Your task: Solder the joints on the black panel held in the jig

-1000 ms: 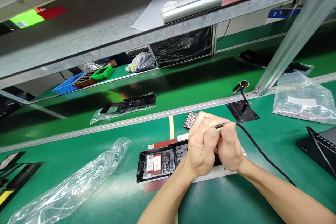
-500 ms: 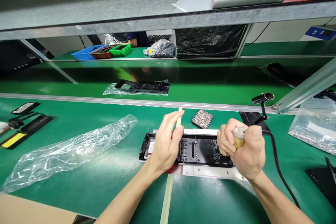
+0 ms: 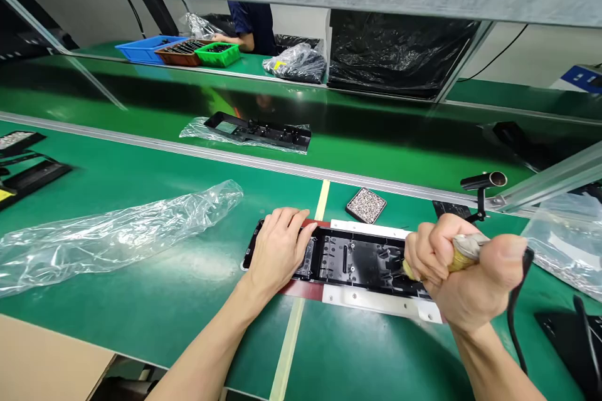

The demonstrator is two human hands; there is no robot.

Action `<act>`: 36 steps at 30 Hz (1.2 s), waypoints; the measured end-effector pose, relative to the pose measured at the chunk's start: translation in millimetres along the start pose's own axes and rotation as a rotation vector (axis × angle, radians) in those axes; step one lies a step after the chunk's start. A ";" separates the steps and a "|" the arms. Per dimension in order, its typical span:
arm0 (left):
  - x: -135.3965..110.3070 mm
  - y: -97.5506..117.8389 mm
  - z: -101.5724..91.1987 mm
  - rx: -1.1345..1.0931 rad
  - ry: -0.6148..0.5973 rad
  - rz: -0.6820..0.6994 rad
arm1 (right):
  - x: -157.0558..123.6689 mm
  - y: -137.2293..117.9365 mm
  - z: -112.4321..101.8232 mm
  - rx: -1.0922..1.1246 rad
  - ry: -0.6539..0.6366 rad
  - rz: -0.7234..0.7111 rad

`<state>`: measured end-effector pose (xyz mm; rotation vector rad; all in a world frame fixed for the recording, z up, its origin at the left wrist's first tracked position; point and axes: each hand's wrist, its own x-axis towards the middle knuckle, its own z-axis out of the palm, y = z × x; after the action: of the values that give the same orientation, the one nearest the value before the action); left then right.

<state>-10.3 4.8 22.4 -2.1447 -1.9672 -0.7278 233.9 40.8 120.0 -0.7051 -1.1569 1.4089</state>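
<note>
One long black plastic housing (image 3: pixel 360 260): lies open side up, ribs and posts showing inside, lengthwise on a matte green bench top (image 3: pixel 390 357).
Left hand (image 3: pixel 277 241): palm down across the housing's left end, fingers close together and curved toward the far rim, thumb parted from them; whether it pinches the rim or only rests there, I cannot tell.
Left forearm (image 3: pixel 207 344): slants up from the near side to the housing's left end.
Right hand (image 3: pixel 461 269): raised over the housing's right end, fingers wrapped tightly round the tool, thumb stretched along its rear.
Yellow-and-grey handheld tool (image 3: pixel 463 252): tilted inside that fist, lower end toward the housing; whether its tip touches, I cannot tell.
Black cable (image 3: pixel 515 326): hangs beyond the housing's right end, beside the right wrist.
White screwed strips (image 3: pixel 371 302): along the housing's near and far sides.
Dark red plate (image 3: pixel 303 289): showing from under the housing's left half.
Square black tray of small silvery pieces (image 3: pixel 367 205): just beyond the housing's far side.
Black tubular holder (image 3: pixel 484 182): beyond the housing's right end, tube tilted.
Crumpled clear plastic bag (image 3: pixel 132 232): left of the housing.
Second black plastic shell (image 3: pixel 258 131): well beyond the housing, on clear film.
</note>
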 end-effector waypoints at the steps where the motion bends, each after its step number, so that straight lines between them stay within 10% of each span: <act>1: -0.2 1.3 0.3 0.032 -0.012 0.005 | 0.1 -1.1 -1.0 -0.003 -0.009 0.000; 36: -1.6 11.9 -2.8 0.201 -0.096 0.052 | -2.3 -15.7 -3.9 -0.026 0.012 0.045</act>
<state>0.5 0.6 26.6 -2.1369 -1.9297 -0.4059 243.8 37.9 132.7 -0.7613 -1.1579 1.4280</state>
